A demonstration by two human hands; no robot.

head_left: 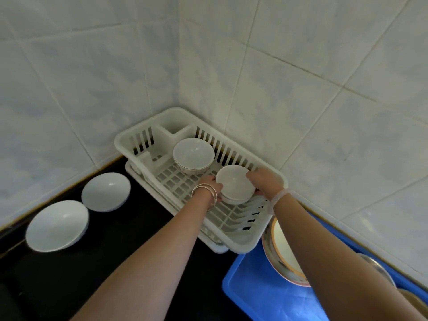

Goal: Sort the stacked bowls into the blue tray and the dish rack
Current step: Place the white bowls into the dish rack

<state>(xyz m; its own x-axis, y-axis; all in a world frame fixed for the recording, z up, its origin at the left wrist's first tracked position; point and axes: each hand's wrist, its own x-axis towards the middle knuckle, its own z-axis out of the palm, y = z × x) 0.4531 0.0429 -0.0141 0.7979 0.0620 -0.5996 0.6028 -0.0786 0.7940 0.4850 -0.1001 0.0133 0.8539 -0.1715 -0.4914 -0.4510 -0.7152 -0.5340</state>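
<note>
On the black bench [143, 228], a white dish rack [240, 247] fills the tiled back corner. The blue tray [266, 295] lies just beside it at the right edge and already carries rimmed plates [282, 251]. Along the bench's left edge a larger wide bowl [56, 225] and a smaller wide bowl [106, 191] sit apart, outside both containers; we judge these still unsorted. A gold-trimmed bowl [193, 154] rests toward the rack's far side. Nearer us, the left hand [209, 185] and right hand [264, 181] clasp a small white bowl [234, 181] from opposite sides, fingers curled against its wall, over the rack's grid floor. We cannot tell whether it has touched down. We reckon the job is roughly half done.
</note>
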